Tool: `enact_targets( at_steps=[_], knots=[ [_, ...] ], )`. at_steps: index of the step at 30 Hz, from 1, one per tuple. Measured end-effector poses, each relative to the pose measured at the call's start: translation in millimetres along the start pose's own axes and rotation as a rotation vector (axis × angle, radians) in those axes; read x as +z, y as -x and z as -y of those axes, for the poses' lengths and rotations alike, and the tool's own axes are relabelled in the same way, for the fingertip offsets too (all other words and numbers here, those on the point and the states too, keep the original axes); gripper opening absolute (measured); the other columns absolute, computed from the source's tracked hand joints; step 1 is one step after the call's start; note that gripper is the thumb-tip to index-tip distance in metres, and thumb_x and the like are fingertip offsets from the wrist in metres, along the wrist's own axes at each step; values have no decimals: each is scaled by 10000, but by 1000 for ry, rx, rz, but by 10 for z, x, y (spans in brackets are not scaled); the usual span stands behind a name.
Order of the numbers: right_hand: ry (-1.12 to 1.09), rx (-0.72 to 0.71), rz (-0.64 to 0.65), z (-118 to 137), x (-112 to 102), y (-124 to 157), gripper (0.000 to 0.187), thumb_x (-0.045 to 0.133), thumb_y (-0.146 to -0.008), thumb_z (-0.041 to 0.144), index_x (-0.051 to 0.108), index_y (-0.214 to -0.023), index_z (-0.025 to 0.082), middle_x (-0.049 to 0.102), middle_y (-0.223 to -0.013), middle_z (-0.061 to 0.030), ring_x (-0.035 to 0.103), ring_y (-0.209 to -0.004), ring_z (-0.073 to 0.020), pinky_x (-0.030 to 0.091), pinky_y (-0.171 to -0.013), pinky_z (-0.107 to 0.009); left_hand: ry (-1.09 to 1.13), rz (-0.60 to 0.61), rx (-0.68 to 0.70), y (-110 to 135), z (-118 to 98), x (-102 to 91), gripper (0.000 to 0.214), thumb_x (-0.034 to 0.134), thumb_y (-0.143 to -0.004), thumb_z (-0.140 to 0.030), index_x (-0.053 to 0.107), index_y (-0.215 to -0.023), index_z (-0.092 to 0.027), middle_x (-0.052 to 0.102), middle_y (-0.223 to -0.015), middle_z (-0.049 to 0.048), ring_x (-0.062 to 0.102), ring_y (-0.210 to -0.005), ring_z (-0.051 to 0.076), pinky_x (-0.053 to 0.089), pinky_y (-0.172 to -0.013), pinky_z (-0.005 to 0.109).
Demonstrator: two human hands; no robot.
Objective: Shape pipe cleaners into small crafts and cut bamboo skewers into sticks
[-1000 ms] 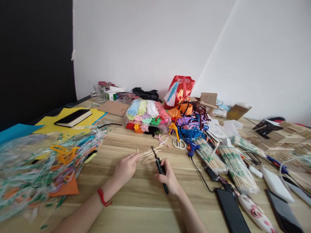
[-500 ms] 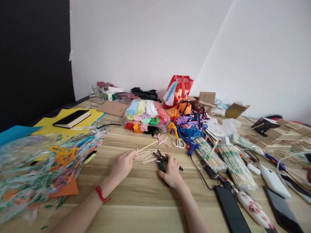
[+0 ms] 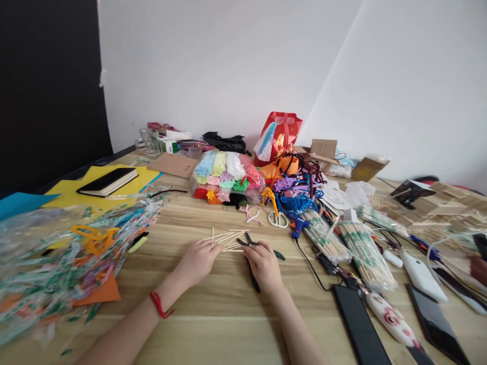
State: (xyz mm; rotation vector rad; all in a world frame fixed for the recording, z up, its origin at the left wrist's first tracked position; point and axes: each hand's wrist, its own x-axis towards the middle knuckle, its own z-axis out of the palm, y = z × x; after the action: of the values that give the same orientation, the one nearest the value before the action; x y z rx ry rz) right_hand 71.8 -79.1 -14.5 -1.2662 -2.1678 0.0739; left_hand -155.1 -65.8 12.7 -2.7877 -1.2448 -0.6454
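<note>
My left hand [image 3: 201,259] is closed, with its fingertips pinching one end of a thin wooden stick [image 3: 233,250]. The stick runs level across to my right hand [image 3: 263,264], whose bent fingers close on its other end. Under and behind my right hand lie black-and-green pliers [image 3: 280,255], spread apart; the hand hides their middle. Several more short wooden sticks [image 3: 228,236] lie loosely on the table just beyond my fingers, one of them standing out at an angle beside my left hand.
A bag of coloured pipe cleaners [image 3: 228,177] sits beyond the sticks, near scissors [image 3: 279,219] and a blue glue gun [image 3: 300,225]. Bundled sticks [image 3: 365,253] and phones [image 3: 357,324] lie right. Plastic wrappers [image 3: 87,263] and a black notebook [image 3: 108,182] lie left.
My left hand has come down and nearer with the stick, which has swung from slanting upward to level. My right hand has shifted from the pliers' handles to the stick's end.
</note>
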Motion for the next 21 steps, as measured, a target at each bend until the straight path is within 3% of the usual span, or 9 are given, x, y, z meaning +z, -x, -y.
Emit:
enact_targets(
  at_steps=[3, 6, 10, 15, 21],
  knots=[
    [-52, 33, 24, -13, 21, 21, 278, 385, -915, 229, 656, -979, 235, 644, -908, -90, 562, -857, -211, 420, -793, -364, -8, -9, 36, -14, -34, -25, 226, 393, -885, -130, 612, -904, -185, 660, -830, 60, 594, -842, 204, 411, -755, 341],
    [-121, 22, 26, 62, 31, 19, 277, 379, -905, 203, 647, -970, 227, 623, -899, -96, 553, -840, -211, 418, -777, -347, -2, -15, 63, -17, -91, -6, 238, 375, -914, -196, 607, -968, -184, 661, -876, 66, 593, -891, 202, 418, -806, 354],
    [-136, 12, 94, 200, 75, 12, 271, 375, -883, 144, 613, -997, 207, 596, -851, -88, 540, -811, -206, 429, -736, -316, -6, 30, 82, 6, -169, 75, 295, 345, -900, -128, 577, -1072, -186, 661, -923, 61, 607, -880, 189, 455, -772, 319],
    [-55, -7, 154, 254, 98, 9, 348, 347, -833, 47, 591, -1037, 188, 601, -871, -88, 529, -827, -203, 411, -746, -310, -35, 45, 23, 9, -235, 83, 259, 352, -905, -156, 609, -919, -183, 660, -800, 51, 622, -739, 178, 461, -648, 274],
    [17, 11, 129, 310, 61, 15, 351, 389, -758, 26, 642, -945, 180, 608, -776, -81, 509, -783, -216, 391, -723, -330, -32, 66, -2, -9, -298, 9, 229, 385, -907, -204, 602, -837, -194, 655, -738, 37, 617, -664, 173, 441, -576, 249]
  ],
)
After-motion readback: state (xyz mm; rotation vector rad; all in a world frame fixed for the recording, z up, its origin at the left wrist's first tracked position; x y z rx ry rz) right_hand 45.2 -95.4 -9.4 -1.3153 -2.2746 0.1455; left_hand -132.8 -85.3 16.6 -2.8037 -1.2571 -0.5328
